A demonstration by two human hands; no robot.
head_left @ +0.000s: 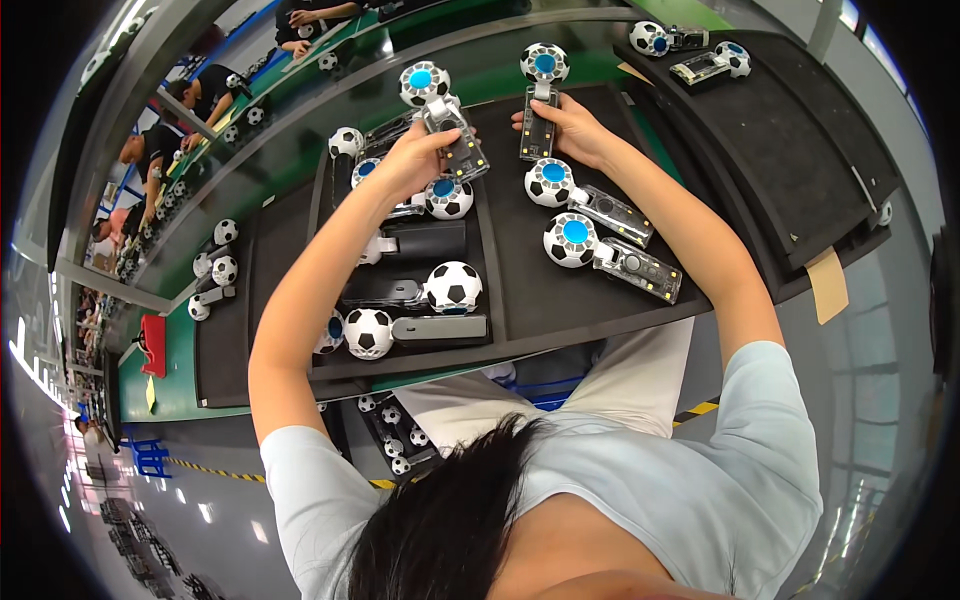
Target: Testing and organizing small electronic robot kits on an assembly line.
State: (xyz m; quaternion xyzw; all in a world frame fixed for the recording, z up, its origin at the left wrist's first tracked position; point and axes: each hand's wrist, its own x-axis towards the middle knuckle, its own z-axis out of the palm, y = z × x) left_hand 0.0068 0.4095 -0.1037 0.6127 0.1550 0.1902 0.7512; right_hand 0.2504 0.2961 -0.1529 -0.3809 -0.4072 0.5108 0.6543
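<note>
Left hand pinches left ball-topped device, right hand pinches right ball-topped device; fingers underneath hidden, can't tell; left forearm blocks left tray.

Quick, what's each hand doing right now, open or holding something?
Left hand: closed, holding a clear-bodied device with a soccer-ball head.
Right hand: closed, holding a similar ball-headed device by its body.
</note>
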